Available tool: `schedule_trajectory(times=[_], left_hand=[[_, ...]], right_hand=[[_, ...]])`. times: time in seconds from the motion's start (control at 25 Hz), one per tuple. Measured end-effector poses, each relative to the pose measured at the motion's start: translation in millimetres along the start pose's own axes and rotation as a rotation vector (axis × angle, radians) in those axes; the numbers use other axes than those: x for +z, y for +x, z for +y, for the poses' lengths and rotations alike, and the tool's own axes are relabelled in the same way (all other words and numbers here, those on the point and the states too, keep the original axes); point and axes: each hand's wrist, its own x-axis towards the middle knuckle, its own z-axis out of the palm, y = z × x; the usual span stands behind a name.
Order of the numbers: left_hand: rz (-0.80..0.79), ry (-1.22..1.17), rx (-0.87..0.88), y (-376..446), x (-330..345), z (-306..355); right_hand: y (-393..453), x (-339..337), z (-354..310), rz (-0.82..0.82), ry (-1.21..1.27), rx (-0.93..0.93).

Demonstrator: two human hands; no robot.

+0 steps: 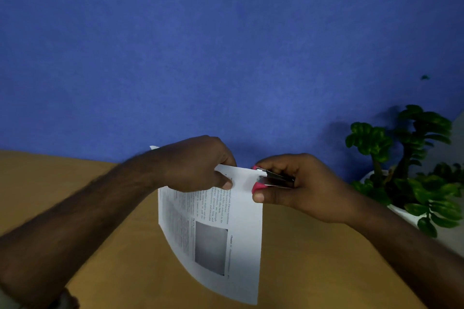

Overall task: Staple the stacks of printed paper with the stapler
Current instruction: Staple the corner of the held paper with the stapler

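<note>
A stack of printed paper (221,238) hangs in the air above the wooden table (313,258), its lower end curling toward me. My left hand (198,163) pinches the stack's top edge between thumb and fingers. My right hand (296,185) grips a small pink and metal stapler (266,179). The stapler's jaws sit over the paper's upper right corner, with my thumb under its pink base. Printed text and a grey picture show on the top sheet.
A blue wall (226,45) rises right behind the table's far edge. A green leafy plant (411,163) in a white pot (401,211) stands at the right, close to my right forearm.
</note>
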Motion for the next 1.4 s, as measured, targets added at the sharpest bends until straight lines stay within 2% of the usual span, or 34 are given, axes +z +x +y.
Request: schedule_trajectory(times=[0.44, 0.72, 0.96, 1.04, 1.16, 1.28, 1.4], left_hand=[[-0.008, 0.013, 0.013, 0, -2, 8], [0.003, 0.028, 0.013, 1, 3, 5], [0.047, -0.054, -0.027, 9, 8, -9], [0.057, -0.079, -0.044, 11, 11, -16], [0.069, -0.121, -0.074, 14, 19, -26], [0.097, -0.153, -0.11, 18, 30, -35], [0.135, -0.218, -0.155, 20, 42, -42]], right_hand=[[4, 0, -9, -0.004, -0.101, 0.047], [-1, 13, -4, 0.107, -0.216, -0.021], [1, 13, 11, 0.064, 0.026, 0.07], [-2, 11, 22, 0.108, 0.069, 0.073], [-7, 10, 54, 0.287, 0.176, 0.2], [-12, 22, 102, 0.456, 0.08, 0.405], [-21, 50, 154, 0.527, -0.005, 0.572]])
